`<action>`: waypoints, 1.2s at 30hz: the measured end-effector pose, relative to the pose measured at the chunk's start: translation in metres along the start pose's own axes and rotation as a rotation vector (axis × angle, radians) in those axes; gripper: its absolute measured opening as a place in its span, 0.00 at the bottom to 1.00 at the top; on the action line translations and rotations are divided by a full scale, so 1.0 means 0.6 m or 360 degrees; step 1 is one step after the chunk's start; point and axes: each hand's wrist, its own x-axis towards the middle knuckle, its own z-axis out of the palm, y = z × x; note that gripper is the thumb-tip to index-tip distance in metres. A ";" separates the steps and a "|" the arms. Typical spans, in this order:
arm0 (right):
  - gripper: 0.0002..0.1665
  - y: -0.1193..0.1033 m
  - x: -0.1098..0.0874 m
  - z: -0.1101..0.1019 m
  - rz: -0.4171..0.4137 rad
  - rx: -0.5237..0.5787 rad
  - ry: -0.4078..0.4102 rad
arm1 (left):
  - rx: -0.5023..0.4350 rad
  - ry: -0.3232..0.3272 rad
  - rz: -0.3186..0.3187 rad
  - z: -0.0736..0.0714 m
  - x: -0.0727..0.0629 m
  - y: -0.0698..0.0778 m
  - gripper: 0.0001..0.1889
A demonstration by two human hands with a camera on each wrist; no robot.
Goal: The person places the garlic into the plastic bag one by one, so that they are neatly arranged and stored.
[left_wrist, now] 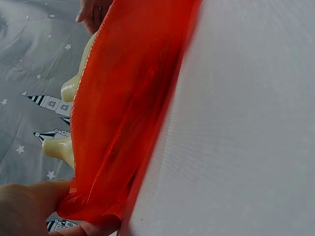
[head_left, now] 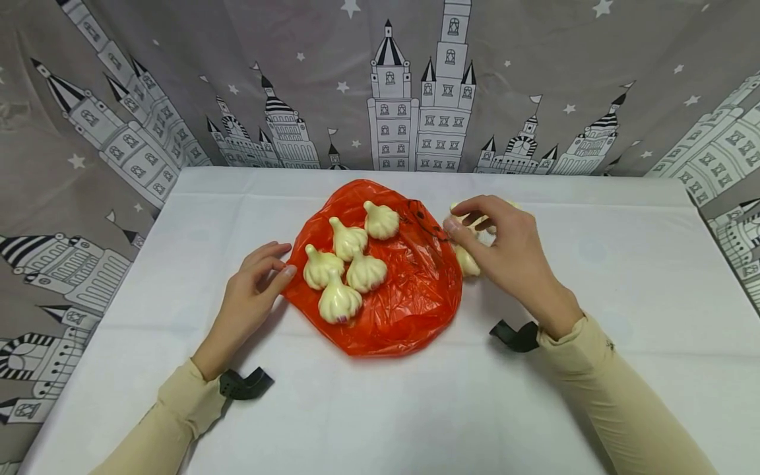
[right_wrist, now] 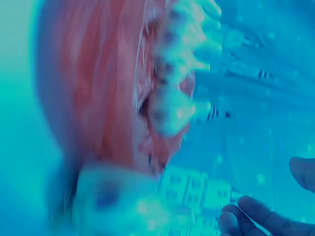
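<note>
Several whitish garlic bulbs [head_left: 349,239] lie in a cluster on a red plastic bag [head_left: 410,297] spread on the white table. My left hand [head_left: 252,290] pinches the bag's left edge; in the left wrist view the thumb and a finger grip the red film [left_wrist: 91,209]. My right hand [head_left: 507,244] hovers at the bag's right side, thumb and fingers apart with nothing between them. More garlic [head_left: 468,262] sits beside and behind that hand, partly hidden by it. The right wrist view is blurred and blue-tinted; a near bulb [right_wrist: 118,201] shows below the bag there.
The white cloth-covered table [head_left: 380,409] reaches to a grey curtain [head_left: 332,72] printed with castles and stars. A black strap [head_left: 246,384] hangs at the left wrist, and another black strap [head_left: 515,336] hangs at the right wrist.
</note>
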 end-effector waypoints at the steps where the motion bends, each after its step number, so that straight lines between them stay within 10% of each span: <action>1: 0.16 0.006 -0.001 -0.008 0.0015 -0.0021 0.0022 | -0.0001 0.0000 0.0000 0.000 0.000 0.000 0.13; 11: 0.15 0.057 -0.013 -0.084 0.0154 -0.0140 0.0241 | -0.0012 -0.0014 -0.0011 0.000 0.000 0.008 0.13; 25: 0.18 0.094 -0.011 -0.087 0.0239 -0.0162 0.0250 | 0.0003 -0.0009 -0.0012 0.000 -0.003 0.003 0.13; 36: 0.36 0.142 -0.009 -0.072 0.0379 -0.0111 -0.0138 | 0.0009 -0.0003 -0.0012 0.000 -0.003 0.003 0.13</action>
